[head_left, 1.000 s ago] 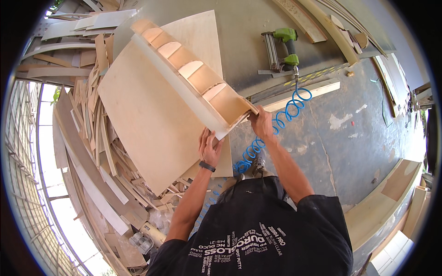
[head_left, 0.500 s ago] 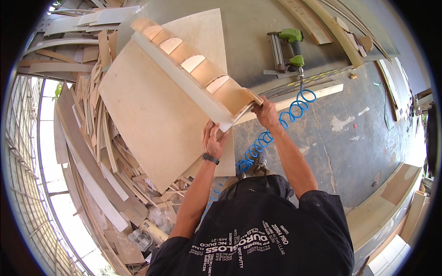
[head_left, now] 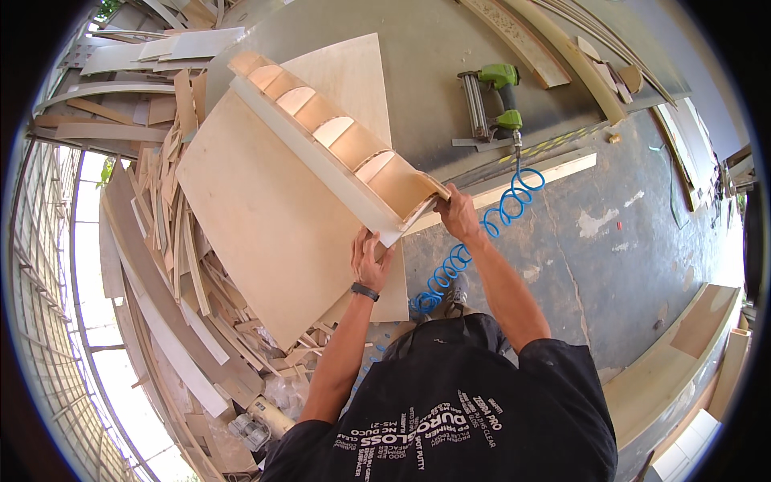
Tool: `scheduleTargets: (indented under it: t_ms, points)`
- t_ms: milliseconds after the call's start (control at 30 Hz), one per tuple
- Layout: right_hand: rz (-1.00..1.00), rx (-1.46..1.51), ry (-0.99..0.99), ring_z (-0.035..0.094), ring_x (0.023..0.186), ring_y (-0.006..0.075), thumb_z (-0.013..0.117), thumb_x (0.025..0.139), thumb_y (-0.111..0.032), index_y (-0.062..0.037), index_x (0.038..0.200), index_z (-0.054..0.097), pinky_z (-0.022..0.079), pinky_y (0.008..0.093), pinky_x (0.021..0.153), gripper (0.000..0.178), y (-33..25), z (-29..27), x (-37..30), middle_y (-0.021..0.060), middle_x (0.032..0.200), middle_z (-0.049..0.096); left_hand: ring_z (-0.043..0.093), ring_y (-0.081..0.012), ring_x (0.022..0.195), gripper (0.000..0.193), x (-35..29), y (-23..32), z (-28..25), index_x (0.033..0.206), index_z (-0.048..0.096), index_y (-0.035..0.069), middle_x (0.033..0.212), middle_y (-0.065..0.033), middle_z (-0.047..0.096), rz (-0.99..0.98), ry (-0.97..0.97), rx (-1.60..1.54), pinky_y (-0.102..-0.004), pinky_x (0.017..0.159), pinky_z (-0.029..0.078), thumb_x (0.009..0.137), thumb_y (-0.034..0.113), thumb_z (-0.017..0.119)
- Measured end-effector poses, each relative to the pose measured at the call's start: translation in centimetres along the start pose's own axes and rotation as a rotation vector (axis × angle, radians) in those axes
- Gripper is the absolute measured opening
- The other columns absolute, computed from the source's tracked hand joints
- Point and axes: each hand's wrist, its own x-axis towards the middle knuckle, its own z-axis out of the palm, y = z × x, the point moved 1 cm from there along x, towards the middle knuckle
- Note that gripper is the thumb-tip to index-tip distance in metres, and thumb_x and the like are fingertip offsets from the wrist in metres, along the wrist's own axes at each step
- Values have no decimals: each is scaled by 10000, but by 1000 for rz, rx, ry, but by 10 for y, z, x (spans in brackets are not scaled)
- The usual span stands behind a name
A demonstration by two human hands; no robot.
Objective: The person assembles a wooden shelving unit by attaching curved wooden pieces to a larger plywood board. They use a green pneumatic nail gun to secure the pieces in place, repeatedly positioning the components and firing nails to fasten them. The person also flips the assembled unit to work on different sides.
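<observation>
A long, pale wooden frame (head_left: 317, 157) lies slantwise across a large plywood sheet (head_left: 249, 193), its near end toward me. Half-round ribs divide it into several compartments, and a flat strip runs down its left side. My left hand (head_left: 372, 261) has its fingers bent against the lower near corner, the thumb apart. At the right near corner, my right hand (head_left: 458, 214) grips the frame's end; some fingertips are hidden behind the wood. To the right of the frame lies a green and black nail gun (head_left: 504, 96), touched by neither hand.
A coiled blue air hose (head_left: 514, 201) runs from the nail gun down to my feet. Wood offcuts (head_left: 173, 201) heap up at the left. A long pale board (head_left: 554, 170) lies beyond my right hand; curved panels (head_left: 666, 361) stand at the right.
The whole view has shifted slightly. Both hands keep their places on the frame's near end, which sits a little lower and further left in the picture.
</observation>
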Motion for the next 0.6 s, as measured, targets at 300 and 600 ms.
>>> scheduleTargets:
  t_ms: [300, 600]
  points:
    - [-10, 25, -16, 661, 775, 500, 635, 872, -18, -22, 1027, 530, 510, 554, 665, 188, 6, 1, 0, 254, 802, 680, 551, -435, 1276, 460, 0, 1, 1, 1262, 639, 34, 1449, -218, 564, -23, -14, -20, -529, 1059, 467, 890, 259, 789]
    - [-9, 16, -39, 651, 743, 494, 626, 872, -12, -29, 1043, 514, 504, 553, 648, 205, 11, 2, 3, 244, 772, 669, 578, -430, 1221, 462, 3, 3, 0, 1256, 627, 45, 1453, -211, 564, -20, -2, 7, -516, 1022, 491, 880, 250, 800]
